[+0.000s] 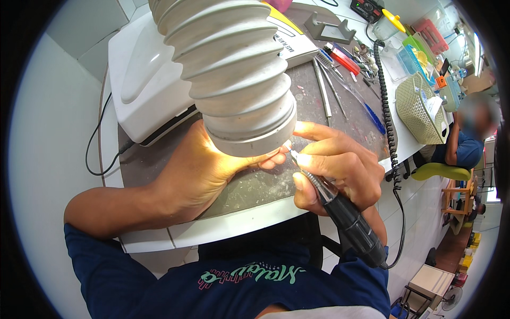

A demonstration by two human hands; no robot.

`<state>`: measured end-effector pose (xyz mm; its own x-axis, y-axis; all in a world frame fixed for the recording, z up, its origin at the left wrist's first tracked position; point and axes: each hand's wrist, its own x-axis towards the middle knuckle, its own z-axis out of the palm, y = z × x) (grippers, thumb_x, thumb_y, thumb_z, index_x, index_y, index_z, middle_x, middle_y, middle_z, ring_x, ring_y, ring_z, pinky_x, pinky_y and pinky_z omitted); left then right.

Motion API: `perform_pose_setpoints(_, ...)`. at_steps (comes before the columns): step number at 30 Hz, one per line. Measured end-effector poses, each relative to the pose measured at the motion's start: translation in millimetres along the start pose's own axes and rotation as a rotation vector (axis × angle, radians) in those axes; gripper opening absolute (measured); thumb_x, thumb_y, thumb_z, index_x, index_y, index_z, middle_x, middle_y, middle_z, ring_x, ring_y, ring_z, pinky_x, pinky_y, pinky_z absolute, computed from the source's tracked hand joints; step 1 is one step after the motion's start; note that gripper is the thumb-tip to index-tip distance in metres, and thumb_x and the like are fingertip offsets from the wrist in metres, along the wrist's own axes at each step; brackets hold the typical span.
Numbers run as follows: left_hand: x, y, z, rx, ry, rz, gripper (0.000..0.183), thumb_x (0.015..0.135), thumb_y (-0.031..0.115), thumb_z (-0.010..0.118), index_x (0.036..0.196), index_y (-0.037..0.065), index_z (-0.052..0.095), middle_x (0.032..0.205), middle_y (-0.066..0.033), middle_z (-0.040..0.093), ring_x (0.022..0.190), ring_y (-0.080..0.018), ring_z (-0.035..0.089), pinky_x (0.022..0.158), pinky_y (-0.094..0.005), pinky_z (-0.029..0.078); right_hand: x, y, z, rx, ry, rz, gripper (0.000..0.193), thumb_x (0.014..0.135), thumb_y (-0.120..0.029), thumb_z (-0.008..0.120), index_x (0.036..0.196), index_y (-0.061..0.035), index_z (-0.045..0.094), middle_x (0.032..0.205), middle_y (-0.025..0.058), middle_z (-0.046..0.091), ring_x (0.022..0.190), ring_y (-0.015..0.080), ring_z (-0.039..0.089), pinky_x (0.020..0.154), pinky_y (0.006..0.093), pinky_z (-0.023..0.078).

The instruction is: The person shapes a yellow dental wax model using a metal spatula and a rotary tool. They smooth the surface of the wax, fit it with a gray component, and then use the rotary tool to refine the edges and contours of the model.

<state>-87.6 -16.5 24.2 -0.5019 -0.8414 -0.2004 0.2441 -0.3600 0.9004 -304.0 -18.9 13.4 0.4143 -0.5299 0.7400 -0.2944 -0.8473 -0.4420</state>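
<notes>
My right hand [345,165] is closed around a black and silver rotary handpiece [353,228], held like a pen. Its narrow metal tip points up and left, toward the fingertips of my left hand [204,167]. The left fingers are bent in a pinch, and the hose end covers much of them. A small pale pinkish bit shows at those fingertips beside the tip, but what it is I cannot make out. Right above both hands hangs a thick white corrugated hose [234,74], with bright light falling on the left hand beneath it.
A white machine [151,69] stands at the left. Behind lie a box [297,50], metal hand tools [324,90], a blue-handled brush [374,118] and a grey stand [330,29]. A coiled black cord [390,122] runs down the right, near a woven basket [417,109]. Another person sits far right.
</notes>
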Motion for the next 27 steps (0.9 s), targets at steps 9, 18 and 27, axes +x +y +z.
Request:
perform_pose_setpoints(9,0.4,-2.0,-1.3,-0.010,0.010,0.004,0.030,0.095,0.008,0.065,0.122,-0.004,0.059,0.111,-0.0128,0.064,0.101,-0.0183,0.063,0.092,-0.0300,0.053,-0.1,0.6,1.8,0.014,0.020,0.001,0.021,0.069,0.001,0.078,0.085,0.0003,0.065,0.079,0.0125,0.067,0.090,0.0344,0.073,0.074,0.0378,0.061)
perform_pose_setpoints(18,-1.3,-1.8,-0.8,-0.014,0.035,-0.018,0.031,0.095,0.008,0.065,0.122,-0.004,0.058,0.111,-0.0131,0.064,0.101,-0.0180,0.063,0.091,-0.0301,0.052,1.9,0.4,0.4,0.026,0.006,-0.016,0.021,0.069,0.002,0.078,0.085,0.0004,0.065,0.078,0.0131,0.067,0.088,0.0336,0.074,0.072,0.0362,0.060)
perform_pose_setpoints(27,0.3,-1.7,2.0,-0.061,0.021,-0.005,0.030,0.097,0.007,0.063,0.123,-0.007,0.058,0.103,-0.0123,0.065,0.095,-0.0168,0.061,0.087,-0.0281,0.051,0.3,-0.1,0.3,0.009,0.011,-0.002,0.021,0.070,0.001,0.078,0.085,-0.0003,0.064,0.078,0.0123,0.066,0.088,0.0335,0.074,0.071,0.0361,0.060)
